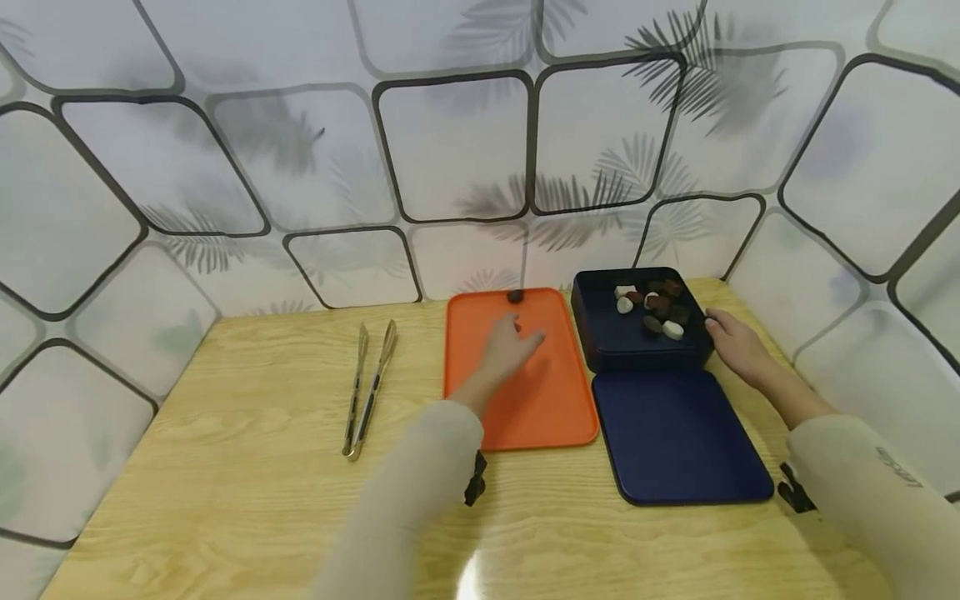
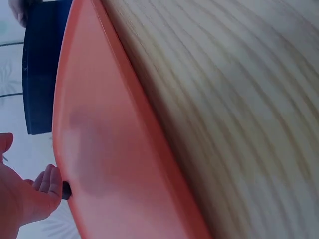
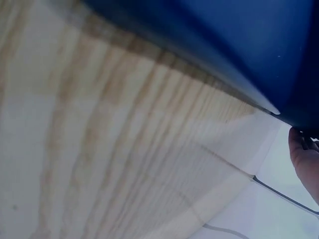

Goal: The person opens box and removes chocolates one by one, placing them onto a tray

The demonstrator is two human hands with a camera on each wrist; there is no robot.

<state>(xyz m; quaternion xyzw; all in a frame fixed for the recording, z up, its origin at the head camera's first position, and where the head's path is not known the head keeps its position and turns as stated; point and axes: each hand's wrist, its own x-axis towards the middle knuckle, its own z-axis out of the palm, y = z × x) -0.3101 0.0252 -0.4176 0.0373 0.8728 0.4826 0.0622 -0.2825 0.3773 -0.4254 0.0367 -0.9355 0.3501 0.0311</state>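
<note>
My left hand (image 1: 504,350) hovers over the orange tray (image 1: 540,417), thumb spread away from the relaxed fingers. Close to its fingertips is a small reddish-brown piece (image 1: 517,327), partly covered by the hand. A dark stone-like piece (image 1: 514,296) sits at the tray's far edge; the left wrist view also shows this dark lump (image 2: 66,190) beside the fingers. With my right hand (image 1: 738,343) I hold the right side of the navy box (image 1: 622,358), its thumb at the rim; the other fingers are mostly hidden. Several white, brown and dark pebble-like pieces (image 1: 658,305) lie inside the box.
A navy lid or flat tray (image 1: 682,437) lies in front of the box. Metal tongs (image 1: 367,392) rest spread on the wooden table (image 1: 262,433), left of the orange tray. A patterned cloth wall (image 1: 465,150) encloses the back and sides.
</note>
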